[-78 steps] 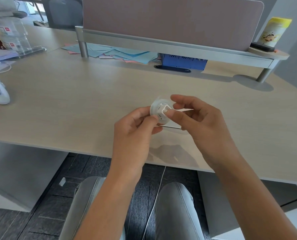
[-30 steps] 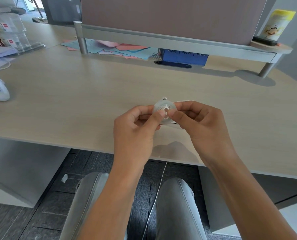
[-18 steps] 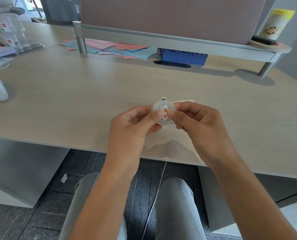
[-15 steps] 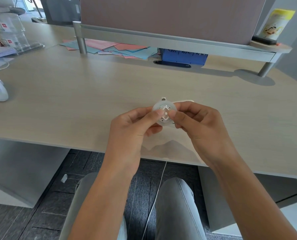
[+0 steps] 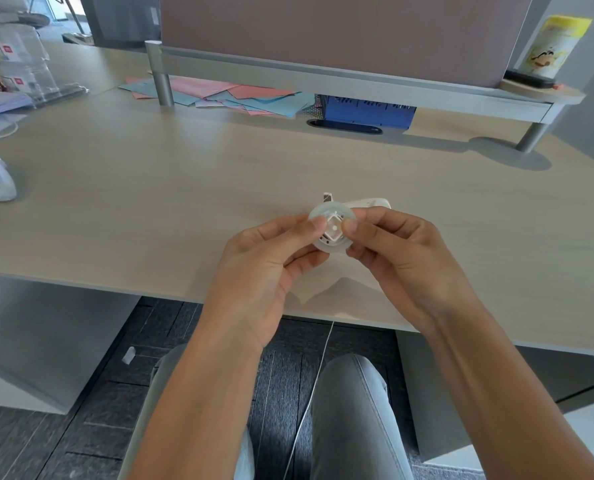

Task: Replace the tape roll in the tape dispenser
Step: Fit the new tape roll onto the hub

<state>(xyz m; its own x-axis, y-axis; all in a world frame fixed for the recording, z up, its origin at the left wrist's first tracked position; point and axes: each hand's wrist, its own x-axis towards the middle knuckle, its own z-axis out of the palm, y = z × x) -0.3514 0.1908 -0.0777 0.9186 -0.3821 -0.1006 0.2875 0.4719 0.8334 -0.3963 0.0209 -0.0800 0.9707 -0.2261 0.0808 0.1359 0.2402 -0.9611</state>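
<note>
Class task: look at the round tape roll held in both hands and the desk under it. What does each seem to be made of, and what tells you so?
Round translucent tape roll: probably clear plastic tape on a white plastic hub; the rim looks milky and see-through, the centre opaque and moulded.
Pale desk top: likely wood-effect laminate; it shows faint straight grain and a smooth matte surface. Solid wood cannot be ruled out.

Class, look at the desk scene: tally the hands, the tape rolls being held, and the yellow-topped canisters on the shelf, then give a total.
Hands: 2, left hand and right hand
Tape roll: 1, clear, pinched between both hands
Yellow-topped canister: 1
Total: 4
</note>
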